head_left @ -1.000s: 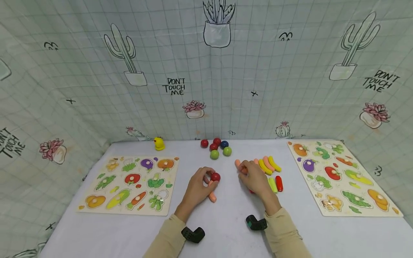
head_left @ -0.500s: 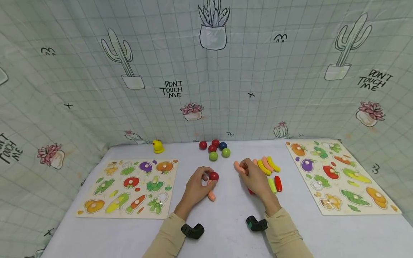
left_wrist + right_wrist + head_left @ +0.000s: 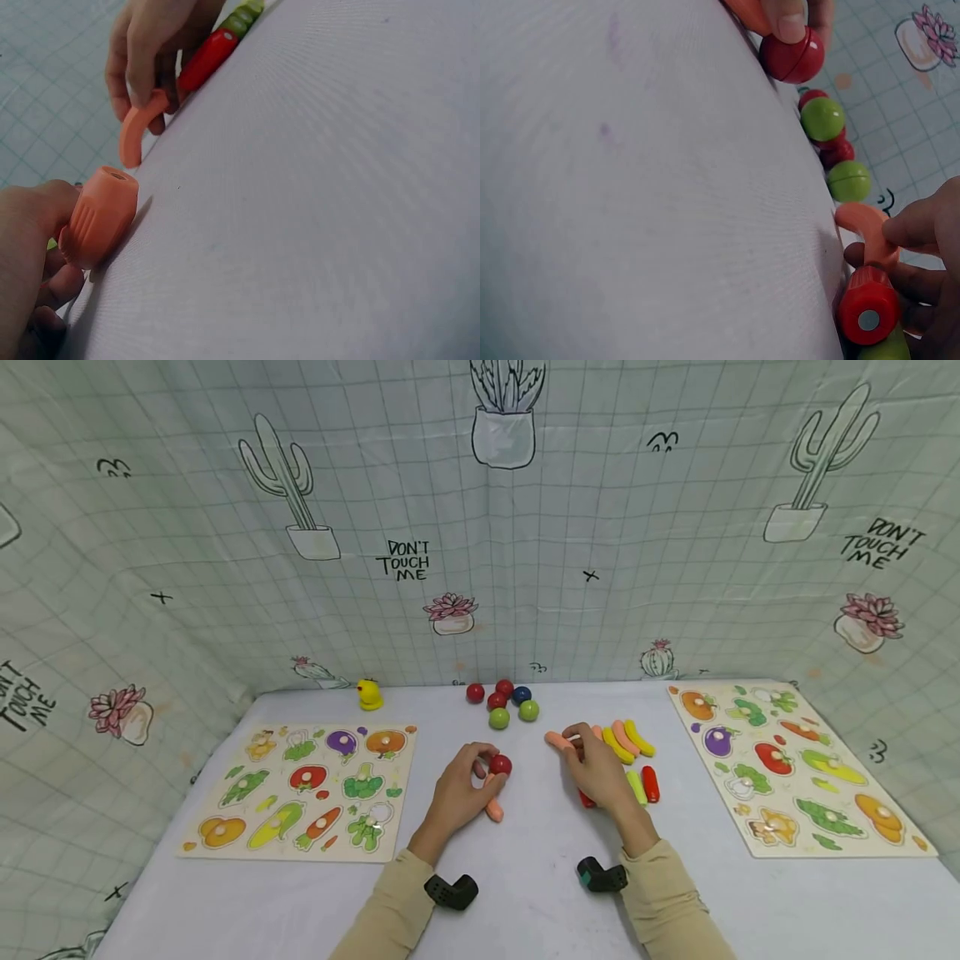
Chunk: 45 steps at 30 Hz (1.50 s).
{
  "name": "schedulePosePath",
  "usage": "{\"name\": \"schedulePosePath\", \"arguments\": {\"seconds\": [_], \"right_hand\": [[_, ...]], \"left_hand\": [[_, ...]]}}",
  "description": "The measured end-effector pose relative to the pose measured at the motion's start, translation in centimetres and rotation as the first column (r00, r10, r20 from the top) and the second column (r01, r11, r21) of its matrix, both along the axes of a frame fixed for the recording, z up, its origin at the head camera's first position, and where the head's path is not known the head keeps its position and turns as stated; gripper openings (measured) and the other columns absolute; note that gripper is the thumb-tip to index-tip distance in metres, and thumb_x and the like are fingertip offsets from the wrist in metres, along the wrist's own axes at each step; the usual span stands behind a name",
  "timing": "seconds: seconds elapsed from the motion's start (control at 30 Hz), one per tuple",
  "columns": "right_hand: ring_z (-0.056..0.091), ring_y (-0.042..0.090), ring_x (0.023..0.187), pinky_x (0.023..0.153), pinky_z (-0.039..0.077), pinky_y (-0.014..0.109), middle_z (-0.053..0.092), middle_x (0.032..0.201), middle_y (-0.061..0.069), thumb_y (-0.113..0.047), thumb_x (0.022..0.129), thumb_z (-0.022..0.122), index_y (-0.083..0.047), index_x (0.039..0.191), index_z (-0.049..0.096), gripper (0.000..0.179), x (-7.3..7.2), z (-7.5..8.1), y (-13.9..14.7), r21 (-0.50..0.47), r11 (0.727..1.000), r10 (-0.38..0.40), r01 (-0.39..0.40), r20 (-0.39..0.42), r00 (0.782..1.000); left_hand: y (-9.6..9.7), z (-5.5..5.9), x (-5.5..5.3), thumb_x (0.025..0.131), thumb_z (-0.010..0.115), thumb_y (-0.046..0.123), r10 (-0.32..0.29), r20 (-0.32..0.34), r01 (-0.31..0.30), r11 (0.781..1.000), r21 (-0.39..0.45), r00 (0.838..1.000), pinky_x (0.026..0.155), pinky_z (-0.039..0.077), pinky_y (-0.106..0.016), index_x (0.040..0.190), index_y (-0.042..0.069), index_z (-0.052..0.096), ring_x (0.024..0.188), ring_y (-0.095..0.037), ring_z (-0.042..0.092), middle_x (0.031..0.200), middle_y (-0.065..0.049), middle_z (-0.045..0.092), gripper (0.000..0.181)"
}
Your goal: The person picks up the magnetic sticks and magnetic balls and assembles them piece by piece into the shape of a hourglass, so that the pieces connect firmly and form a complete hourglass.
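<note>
My left hand (image 3: 459, 787) curves round a red ball with a seam (image 3: 500, 764), its thumb tip on the ball in the right wrist view. A salmon-orange, sausage-like toy (image 3: 493, 810) lies beside that thumb; its flat, grooved end faces the left wrist view, where the ball is mostly hidden. My right hand (image 3: 596, 770) pinches a curved salmon-orange toy (image 3: 868, 225) between thumb and fingers, close to the table. Just beside this hand lies a red toy piece (image 3: 868, 309) with a pale disc on its end.
Behind the hands are several red balls (image 3: 497, 701), a blue ball (image 3: 521, 695) and two green balls (image 3: 528, 710). Yellow bananas (image 3: 618, 746) and a red piece (image 3: 650, 784) lie at right. Puzzle boards (image 3: 405, 735) flank the table; a yellow duck (image 3: 370, 694) sits back left.
The salmon-orange toy in my right hand has turned slightly, its free end now pointing more to the left. My left hand stays at the red ball. The head view shifts a little.
</note>
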State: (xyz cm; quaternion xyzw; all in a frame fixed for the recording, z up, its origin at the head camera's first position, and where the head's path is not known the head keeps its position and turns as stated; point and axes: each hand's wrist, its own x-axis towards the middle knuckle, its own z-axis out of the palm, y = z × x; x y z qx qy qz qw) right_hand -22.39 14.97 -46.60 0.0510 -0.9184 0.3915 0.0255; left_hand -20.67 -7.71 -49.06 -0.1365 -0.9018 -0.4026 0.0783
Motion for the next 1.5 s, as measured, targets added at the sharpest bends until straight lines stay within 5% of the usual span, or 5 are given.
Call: {"name": "schedulePosePath", "arguments": {"seconds": [0.9,1.17,1.33,1.5], "right_hand": [[0.058,0.031,0.107,0.093,0.048,0.047,0.059,0.121,0.019,-0.017,0.099,0.045,-0.007,0.125,0.05,0.028,-0.2,0.24,0.29,-0.024,1.0,-0.006,0.008,0.068,0.998],[0.059,0.023,0.086,0.079,0.052,0.037,0.064,0.112,0.018,-0.014,0.099,0.044,-0.007,0.123,0.053,0.026,-0.09,0.26,0.03,-0.037,0.999,0.035,-0.035,-0.001,0.999],[0.05,0.017,0.065,0.064,0.044,0.027,0.065,0.104,0.016,-0.013,0.099,0.044,-0.007,0.121,0.054,0.025,-0.08,0.28,-0.11,-0.03,0.998,0.046,-0.046,0.0,0.999],[0.047,0.016,0.062,0.056,0.04,0.026,0.064,0.095,0.014,-0.013,0.099,0.043,-0.007,0.12,0.055,0.025,0.0,0.44,-0.27,-0.027,0.998,0.057,-0.057,0.019,0.998]], "left_hand": [[0.21,0.3,-0.15,0.086,0.068,0.029,-0.01,0.029,0.01,1.0,0.003,1.0,0.062,0.039,-0.018,0.119,0.018,0.056,0.079,-0.009,0.049,0.106,0.002,0.059,0.037],[0.25,0.33,-0.11,0.086,0.068,0.029,-0.002,0.037,0.002,1.0,0.002,0.999,0.063,0.039,-0.018,0.119,0.019,0.056,0.08,-0.008,0.049,0.107,0.003,0.059,0.037],[0.21,0.22,-0.1,0.086,0.068,0.029,-0.001,0.031,0.001,1.0,0.005,1.0,0.062,0.039,-0.018,0.119,0.019,0.056,0.08,-0.009,0.049,0.107,0.003,0.059,0.037],[0.19,0.1,-0.12,0.086,0.068,0.029,-0.002,0.021,0.002,1.0,0.002,1.0,0.062,0.038,-0.018,0.121,0.019,0.056,0.08,-0.008,0.05,0.108,0.003,0.059,0.038]]}}
